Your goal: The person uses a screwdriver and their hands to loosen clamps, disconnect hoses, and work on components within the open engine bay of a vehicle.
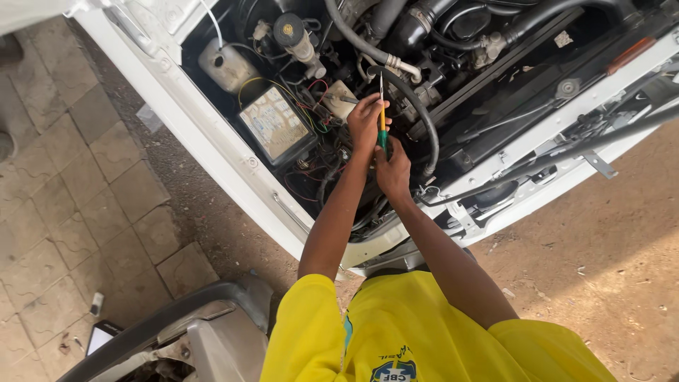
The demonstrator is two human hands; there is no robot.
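Gripping: left hand (366,120) clenched on the yellow upper handle of a screwdriver (382,117)
Right hand (393,170): closed around its green lower end
Screwdriver: slim, upright, metal tip by a ribbed black rubber hose (424,120)
Engine bay (453,85): white body, square fuse box (274,124)

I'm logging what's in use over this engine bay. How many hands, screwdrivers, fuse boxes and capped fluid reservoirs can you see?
Hands: 2, left hand and right hand, both on the tool
Screwdriver, yellow and green handle: 1
Fuse box: 1
Fluid reservoir with yellow cap: 1
Total: 5
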